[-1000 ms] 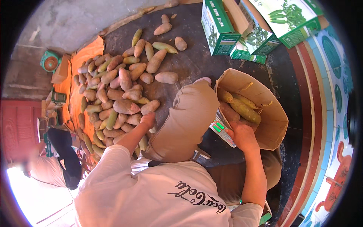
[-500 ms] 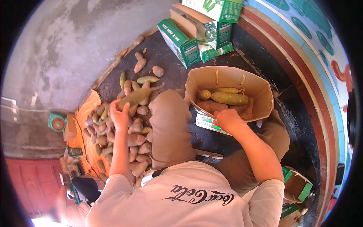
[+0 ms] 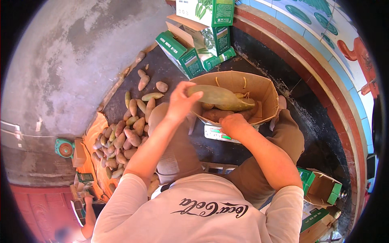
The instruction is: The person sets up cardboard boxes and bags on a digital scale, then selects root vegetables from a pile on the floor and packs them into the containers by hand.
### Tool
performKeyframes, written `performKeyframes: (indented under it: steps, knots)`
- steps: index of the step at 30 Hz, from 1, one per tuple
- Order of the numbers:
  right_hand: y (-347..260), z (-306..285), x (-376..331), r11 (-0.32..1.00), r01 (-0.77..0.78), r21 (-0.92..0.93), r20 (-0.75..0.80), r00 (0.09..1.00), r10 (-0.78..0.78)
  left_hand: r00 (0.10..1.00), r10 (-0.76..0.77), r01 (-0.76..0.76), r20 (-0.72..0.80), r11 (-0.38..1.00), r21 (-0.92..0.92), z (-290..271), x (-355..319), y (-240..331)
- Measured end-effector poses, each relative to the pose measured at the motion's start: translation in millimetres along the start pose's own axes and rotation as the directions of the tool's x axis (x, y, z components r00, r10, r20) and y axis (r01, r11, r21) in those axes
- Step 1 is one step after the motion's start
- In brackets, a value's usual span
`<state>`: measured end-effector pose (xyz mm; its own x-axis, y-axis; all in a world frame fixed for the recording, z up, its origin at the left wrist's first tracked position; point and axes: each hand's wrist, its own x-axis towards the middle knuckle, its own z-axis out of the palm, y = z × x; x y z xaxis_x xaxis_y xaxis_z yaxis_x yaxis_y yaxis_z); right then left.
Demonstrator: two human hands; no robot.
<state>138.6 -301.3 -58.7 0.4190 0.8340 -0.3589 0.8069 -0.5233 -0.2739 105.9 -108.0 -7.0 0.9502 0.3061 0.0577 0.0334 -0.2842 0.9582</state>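
My left hand (image 3: 181, 101) holds a long greenish tuber (image 3: 219, 96) over the near rim of an open brown cardboard box (image 3: 265, 91). Several similar tubers lie inside the box. My right hand (image 3: 231, 123) rests on the box's front edge, fingers curled over it. The box sits on a small white scale (image 3: 215, 133) with a green panel. A heap of tan, pink and green tubers (image 3: 123, 135) is spread on the dark ground to my left, beside my bent left knee (image 3: 160, 115).
Green-and-white cartons (image 3: 200, 40) stand beyond the box. Another open green carton (image 3: 322, 188) lies at my right. An orange cloth (image 3: 91, 139) lies under part of the heap, with a small teal object (image 3: 65, 148) near it. Another person (image 3: 83, 220) is at lower left.
My left hand lifted a tuber off the heap and carried it right, up to the box. My view shifted, and the box now sits nearer the middle. My right hand stayed at the box's edge.
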Motion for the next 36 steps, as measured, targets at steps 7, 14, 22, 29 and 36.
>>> performKeyframes:
  steps: [7, 14, 22, 29, 36]
  knots:
    - [4, -3, -1, 1.000, -0.008, 0.019, -0.004, 1.000, 0.008, 0.985, -0.108, 0.123, 0.135, 0.987, -0.104, 22, 0, -1]
    - [4, 2, -1, 1.000, -0.007, -0.027, -0.030, 1.000, 0.006, 0.953, 0.265, -0.258, -0.145, 0.964, 0.068, -47, -21, 28]
    - [9, -13, -3, 0.997, -0.054, 0.050, 0.021, 0.998, 0.053, 0.875, 0.269, -0.153, -0.402, 0.942, 0.298, -109, -53, -3]
    - [19, -25, -3, 0.977, -0.088, 0.192, -0.157, 0.980, 0.120, 0.789, 0.543, -0.259, -0.287, 0.718, 0.646, -106, -34, 22]
    - [18, -26, 1, 0.979, -0.101, 0.178, -0.138, 0.982, 0.127, 0.741, 0.669, -0.368, -0.065, 0.485, 0.793, -98, -8, 12]
